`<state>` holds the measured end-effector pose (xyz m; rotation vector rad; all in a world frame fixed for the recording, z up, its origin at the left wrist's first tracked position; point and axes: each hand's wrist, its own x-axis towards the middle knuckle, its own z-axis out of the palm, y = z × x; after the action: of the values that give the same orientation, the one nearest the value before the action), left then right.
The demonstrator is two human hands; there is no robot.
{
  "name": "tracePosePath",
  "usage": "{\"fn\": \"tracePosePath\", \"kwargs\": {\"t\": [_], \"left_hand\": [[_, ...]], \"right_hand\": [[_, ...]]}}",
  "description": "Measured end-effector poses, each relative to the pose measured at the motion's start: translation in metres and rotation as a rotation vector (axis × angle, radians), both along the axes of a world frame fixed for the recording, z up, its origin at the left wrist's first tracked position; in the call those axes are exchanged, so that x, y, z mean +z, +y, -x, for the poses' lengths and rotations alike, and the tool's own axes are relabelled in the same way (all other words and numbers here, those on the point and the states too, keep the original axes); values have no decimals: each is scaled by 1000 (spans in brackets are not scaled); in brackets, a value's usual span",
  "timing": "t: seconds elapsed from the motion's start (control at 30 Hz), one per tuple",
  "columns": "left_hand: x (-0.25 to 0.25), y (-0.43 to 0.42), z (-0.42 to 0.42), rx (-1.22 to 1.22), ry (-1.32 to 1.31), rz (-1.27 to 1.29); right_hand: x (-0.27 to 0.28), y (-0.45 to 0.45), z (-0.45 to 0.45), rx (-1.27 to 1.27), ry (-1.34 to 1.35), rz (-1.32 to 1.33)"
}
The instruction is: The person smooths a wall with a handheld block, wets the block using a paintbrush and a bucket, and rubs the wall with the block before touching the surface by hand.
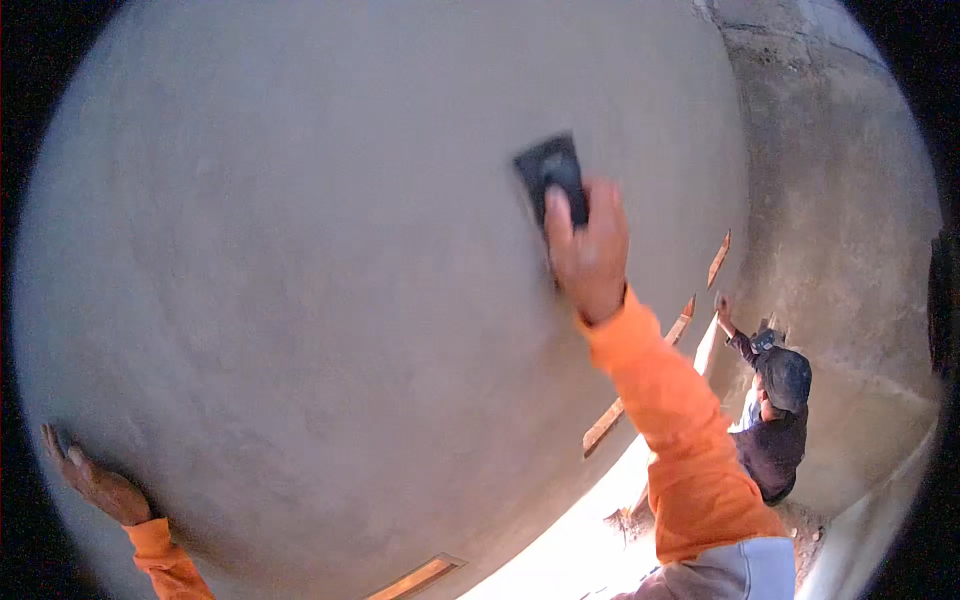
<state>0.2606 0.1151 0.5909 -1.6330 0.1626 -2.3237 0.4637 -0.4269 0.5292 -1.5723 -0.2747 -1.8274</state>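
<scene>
A wide grey plastered wall (330, 300) fills most of the head view. Up near its upper middle, my right hand (590, 245) is wrapped round the handle of a black plastering float (553, 175), whose flat face is at the wall. The float and hand are slightly blurred, and part of the handle is hidden by my fingers. At the far lower left, my left hand (100, 485) rests against the wall with its fingers stretched out and nothing visible in it. Both my arms are in orange sleeves.
Another person (775, 410) in a dark cap works at the right, one arm raised to the wall's edge. Wooden pieces (605, 428) stick out along the wall's lower right edge. A wooden strip (418, 578) shows at the bottom. A rougher wall (840, 200) stands at right.
</scene>
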Motion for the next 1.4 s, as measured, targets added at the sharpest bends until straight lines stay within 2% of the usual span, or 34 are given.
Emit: {"fn": "tracePosePath", "kwargs": {"t": [0.03, 0.1, 0.13, 0.2, 0.23, 0.3, 0.37, 0.43, 0.47, 0.6, 0.7, 0.73, 0.8, 0.87, 0.9, 0.97, 1.07, 1.17, 1.23, 1.3, 1.37, 1.4], "left_hand": [[-3, 3, 0, -55, -9, 74], [-3, -3, 1, -108, -7, 149], [0, -15, 1, -105, -13, 164], [6, -25, -1, -104, -6, 170], [4, -22, -3, -123, 4, 164], [-4, -2, -8, -151, -6, 166], [-8, 24, -5, -128, 8, 8], [-12, 16, -5, -104, 2, 88], [-10, 8, -5, -80, -1, 164], [-19, 22, -20, -104, 7, 172], [-44, 50, -22, -50, 23, 62], [-47, 38, -21, -22, 11, 92], [-52, 33, -22, 6, -1, 112], [-48, 38, -28, 208, -32, -148], [-50, 37, -34, 202, -45, -147], [-60, 25, -34, -86, -13, 76], [-69, 4, -31, 38, 14, 42], [-61, -8, -39, -23, -2, 144], [-48, -25, -42, -14, -8, 145], [-57, -36, -45, 1, -16, 163], [-52, -47, -40, 17, 8, 150], [-48, -46, -40, 15, 7, 140]], "right_hand": [[-26, 1, 0, 1, 5, 5], [-75, -20, -13, -160, 76, 136], [-62, -26, -16, -156, 80, 137], [-21, -47, -23, -2, 216, -226], [-13, -36, -17, -8, 216, -231], [4, 11, -8, -81, -51, 0], [-28, 31, 1, 14, -71, 50], [-57, 11, -6, -121, 83, 137], [-49, 1, -13, -84, 131, 3], [-16, 25, -15, -137, 10, -84], [-89, 49, -10, -37, 43, 69], [-111, 33, -17, -149, 113, 125], [-98, 17, -26, -142, 120, 59], [-72, 14, -29, -111, 62, -68], [-71, 17, -28, -118, 49, -70], [-90, 33, -18, -8, 33, 49], [-130, 8, -26, -78, 138, 46], [-111, 1, -35, -44, 147, -68], [-98, 4, -35, -35, 56, -91], [-124, -16, -36, 2, 107, 8], [-130, -31, -31, -102, 250, 20], [-121, -32, -37, -99, 203, -40]]}}
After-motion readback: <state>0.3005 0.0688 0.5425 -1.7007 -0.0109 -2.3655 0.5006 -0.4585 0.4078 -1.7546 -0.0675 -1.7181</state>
